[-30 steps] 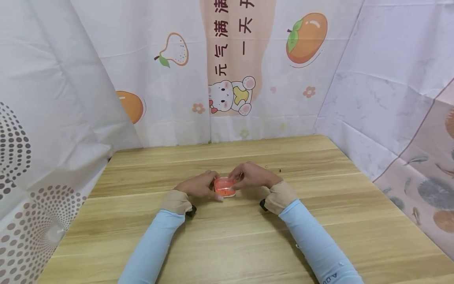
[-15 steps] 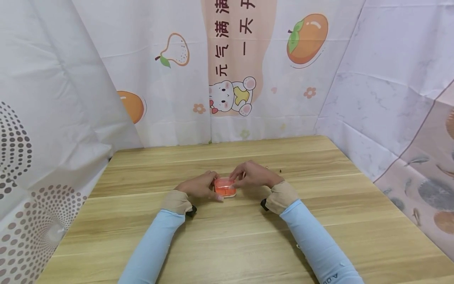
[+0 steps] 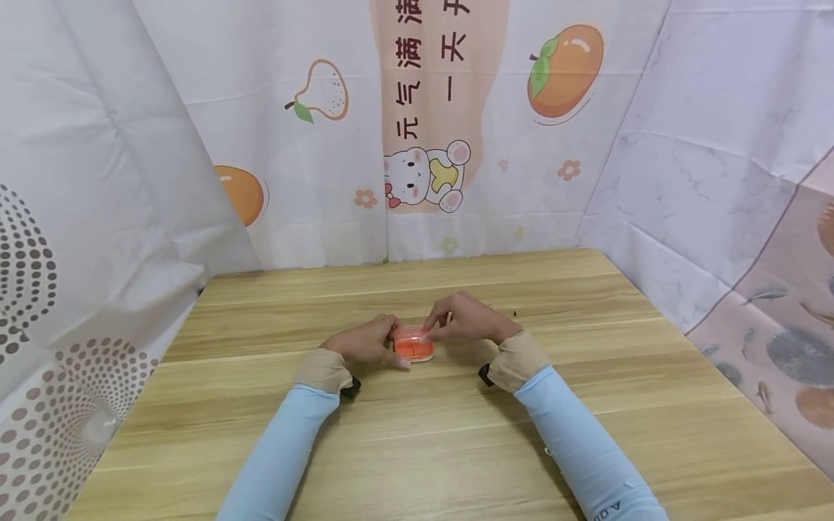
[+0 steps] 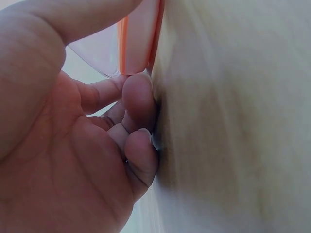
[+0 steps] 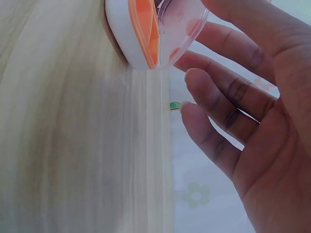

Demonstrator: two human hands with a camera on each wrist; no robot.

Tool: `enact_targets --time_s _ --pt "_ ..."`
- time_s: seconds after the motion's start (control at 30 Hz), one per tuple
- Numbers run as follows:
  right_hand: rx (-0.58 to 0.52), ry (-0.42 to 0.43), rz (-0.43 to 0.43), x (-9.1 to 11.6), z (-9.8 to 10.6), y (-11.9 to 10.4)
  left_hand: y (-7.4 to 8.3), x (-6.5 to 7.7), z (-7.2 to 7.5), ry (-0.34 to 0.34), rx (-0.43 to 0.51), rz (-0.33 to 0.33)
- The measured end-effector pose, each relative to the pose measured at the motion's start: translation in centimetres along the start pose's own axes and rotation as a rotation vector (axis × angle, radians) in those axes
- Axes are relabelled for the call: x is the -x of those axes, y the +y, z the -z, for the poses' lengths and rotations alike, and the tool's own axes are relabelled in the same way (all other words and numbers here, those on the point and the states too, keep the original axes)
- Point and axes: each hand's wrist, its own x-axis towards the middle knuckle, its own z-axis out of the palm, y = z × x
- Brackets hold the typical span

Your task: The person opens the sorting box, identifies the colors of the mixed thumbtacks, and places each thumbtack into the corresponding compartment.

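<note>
A small pill box point(image 3: 414, 349), white outside with orange compartments, sits on the wooden table between both hands. Its clear lid point(image 5: 181, 29) stands partly raised in the right wrist view. My left hand point(image 3: 365, 340) holds the box at its left side, thumb at the near side and fingers toward the back. In the left wrist view, several curled fingertips point(image 4: 140, 94) rest near the tabletop beside the box. My right hand point(image 3: 465, 318) pinches the clear lid with thumb and index finger, its other fingers loosely spread. What lies inside the compartments is too small to tell.
A tiny dark speck point(image 3: 515, 313) lies on the wooden table point(image 3: 417, 449) beyond the right wrist. A printed curtain point(image 3: 326, 159) hangs along the table's back edge, with more cloth on both sides.
My right hand has shifted slightly up and away, lifting the lid. More of the orange compartments shows now. The left hand has stayed in place on the box.
</note>
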Motion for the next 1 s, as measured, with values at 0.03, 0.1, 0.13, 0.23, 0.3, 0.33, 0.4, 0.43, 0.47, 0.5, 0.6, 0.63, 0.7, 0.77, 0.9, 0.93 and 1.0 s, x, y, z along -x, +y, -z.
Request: enact_targets --time_s 0.03,0.1,0.13,0.23,0.3,0.33,0.4,0.43,0.47,0.5,0.6,0.63,0.7,0.77,0.9,0.93,1.0 --pt "0.002 0.004 -0.001 0.02 0.0 0.04 -0.01 -0.03 0.0 -0.001 -0.001 -0.001" --pt "-0.005 0.009 -0.002 0.09 -0.02 0.05 0.07 -0.02 0.03 0.0 -0.003 0.002" --pt "-0.008 0.011 -0.005 0.12 -0.01 0.06 0.12 -0.01 0.03 0.0 -0.003 0.004" --pt "-0.016 0.016 -0.016 0.21 0.05 0.05 0.19 0.03 0.04 0.002 -0.005 0.007" --pt "-0.015 0.021 -0.022 0.25 0.1 0.07 0.21 0.05 0.03 0.001 -0.001 0.006" --pt "-0.012 0.024 -0.025 0.27 0.14 0.08 0.23 0.06 0.02 0.001 -0.002 0.004" --pt "-0.009 0.028 -0.026 0.31 0.19 0.12 0.21 0.06 0.0 0.0 -0.003 0.002" --pt "-0.009 0.03 -0.025 0.33 0.22 0.13 0.2 0.04 -0.03 0.0 -0.003 0.001" --pt "-0.012 0.03 -0.025 0.35 0.24 0.15 0.22 0.04 -0.04 -0.001 -0.001 0.0" --pt "-0.016 0.032 -0.024 0.36 0.26 0.16 0.2 0.03 -0.05 0.0 0.0 -0.002" --pt "-0.032 0.034 -0.029 0.4 0.26 0.25 0.21 0.03 -0.1 0.002 0.007 -0.007" --pt "-0.039 0.036 -0.03 0.41 0.25 0.3 0.22 0.05 -0.11 0.002 0.015 -0.009" --pt "-0.047 0.04 -0.036 0.41 0.23 0.37 0.27 0.08 -0.12 0.002 0.025 -0.011" --pt "-0.056 0.042 -0.046 0.41 0.22 0.45 0.29 0.1 -0.14 0.0 0.034 -0.009" --pt "-0.09 0.044 -0.067 0.41 0.2 0.64 0.32 0.13 -0.14 -0.001 0.045 -0.003" --pt "-0.097 0.046 -0.07 0.41 0.19 0.69 0.31 0.14 -0.13 0.0 0.045 -0.002" --pt "-0.109 0.052 -0.071 0.41 0.18 0.8 0.24 0.13 -0.15 0.003 0.037 -0.001"
